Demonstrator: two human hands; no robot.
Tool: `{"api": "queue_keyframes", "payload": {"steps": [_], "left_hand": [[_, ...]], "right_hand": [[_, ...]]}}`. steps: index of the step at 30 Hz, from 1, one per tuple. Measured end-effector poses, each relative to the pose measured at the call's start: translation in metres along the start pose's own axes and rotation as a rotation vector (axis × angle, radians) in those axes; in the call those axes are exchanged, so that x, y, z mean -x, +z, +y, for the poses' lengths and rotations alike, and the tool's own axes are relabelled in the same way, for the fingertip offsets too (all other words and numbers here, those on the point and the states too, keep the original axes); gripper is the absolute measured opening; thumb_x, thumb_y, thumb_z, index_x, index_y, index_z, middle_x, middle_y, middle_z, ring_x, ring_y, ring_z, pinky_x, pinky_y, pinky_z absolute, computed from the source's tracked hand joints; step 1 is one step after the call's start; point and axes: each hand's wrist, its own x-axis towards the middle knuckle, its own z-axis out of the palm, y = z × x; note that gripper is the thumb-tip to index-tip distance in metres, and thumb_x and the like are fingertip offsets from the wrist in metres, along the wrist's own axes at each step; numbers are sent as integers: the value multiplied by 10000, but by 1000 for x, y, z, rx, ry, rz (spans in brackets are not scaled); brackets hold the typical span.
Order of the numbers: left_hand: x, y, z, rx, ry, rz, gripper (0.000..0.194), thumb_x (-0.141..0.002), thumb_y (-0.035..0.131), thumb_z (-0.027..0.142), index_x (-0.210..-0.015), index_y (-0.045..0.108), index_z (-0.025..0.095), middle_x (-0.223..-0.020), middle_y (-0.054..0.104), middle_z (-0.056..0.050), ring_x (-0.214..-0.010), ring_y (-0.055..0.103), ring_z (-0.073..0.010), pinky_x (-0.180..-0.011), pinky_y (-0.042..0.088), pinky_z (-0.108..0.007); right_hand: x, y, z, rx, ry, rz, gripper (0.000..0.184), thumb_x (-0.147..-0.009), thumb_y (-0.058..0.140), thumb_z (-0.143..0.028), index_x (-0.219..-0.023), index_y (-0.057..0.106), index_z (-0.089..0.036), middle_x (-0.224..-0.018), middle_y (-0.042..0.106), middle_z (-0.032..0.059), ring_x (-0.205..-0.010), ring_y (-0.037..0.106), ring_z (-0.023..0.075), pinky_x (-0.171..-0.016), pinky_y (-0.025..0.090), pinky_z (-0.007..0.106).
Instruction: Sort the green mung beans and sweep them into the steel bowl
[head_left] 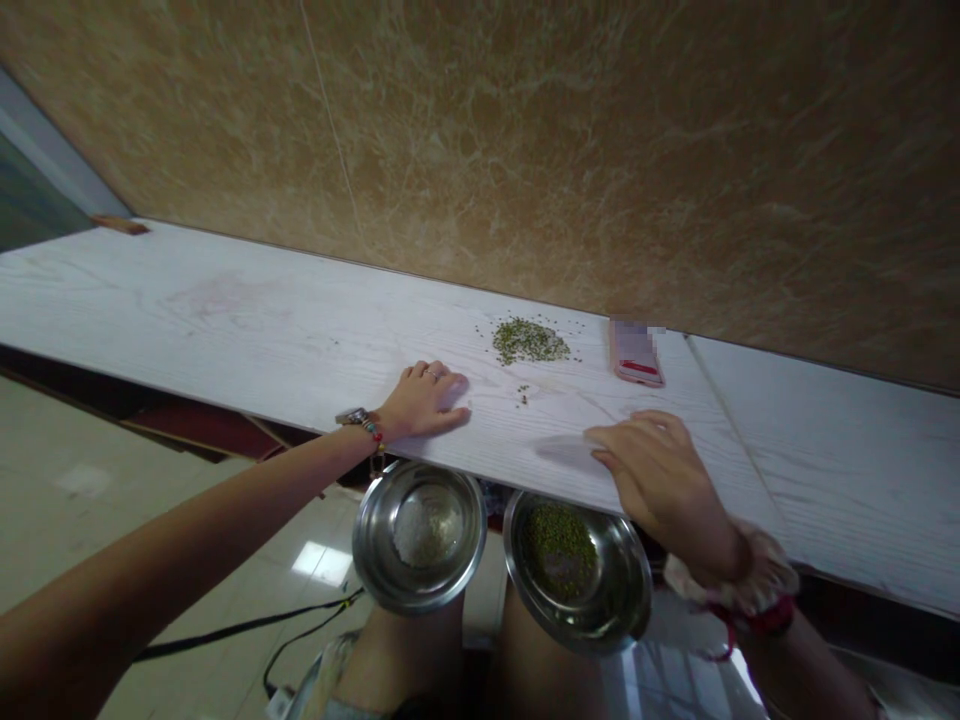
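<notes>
My left hand (425,400) lies flat on the white wooden tabletop (247,320), fingers together and stretched out, holding nothing. My right hand (660,470) hovers at the table's near edge with fingers curled downward; whether anything is in them I cannot make out. A small pile of green beans (529,341) lies on the table beyond both hands, with a few stray beans (523,396) nearer. On my lap below the edge sit two steel bowls: the left bowl (375,560) holds pale grains, the right bowl (622,610) holds green beans.
A phone in a pink case (636,353) lies on the table right of the bean pile. A brown marbled wall (525,150) rises behind the table. A black cable (247,628) runs over the tiled floor at lower left.
</notes>
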Motion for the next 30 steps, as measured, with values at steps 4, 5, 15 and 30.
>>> {"api": "queue_keyframes", "payload": {"steps": [4, 5, 15, 30], "left_hand": [[-6, 1, -9, 31, 15, 31, 455, -868, 421, 514, -1192, 573, 232, -1141, 564, -108, -1017, 474, -323, -869, 398, -480], [-6, 2, -10, 42, 6, 47, 440, -872, 418, 501, -1182, 577, 232, -1139, 563, -107, -1022, 471, -323, -873, 395, -482], [-9, 10, -12, 97, -19, 50, 406, -892, 427, 444, -1199, 523, 195, -1390, 469, -134, -1294, 393, -300, -1034, 313, -501], [-8, 8, -11, 89, -32, 51, 395, -892, 432, 430, -1190, 532, 190, -1379, 504, -127, -1286, 436, -281, -1030, 338, -474]], "right_hand": [[-10, 28, 28, 119, 49, 68, 193, -910, 463, -129, -1013, 615, -189, -808, 707, 33, -756, 600, 182, -824, 384, 355], [-13, 35, 34, 141, 57, 75, 191, -916, 455, -136, -1002, 619, -181, -808, 708, 39, -763, 598, 186, -821, 379, 351], [-19, 77, 50, 196, 39, 84, 232, -915, 429, -108, -948, 651, -166, -769, 696, 41, -763, 580, 183, -799, 350, 345], [-22, 75, 45, 176, -7, 68, 227, -886, 455, -57, -966, 643, -156, -818, 714, 40, -797, 587, 175, -826, 350, 342]]}}
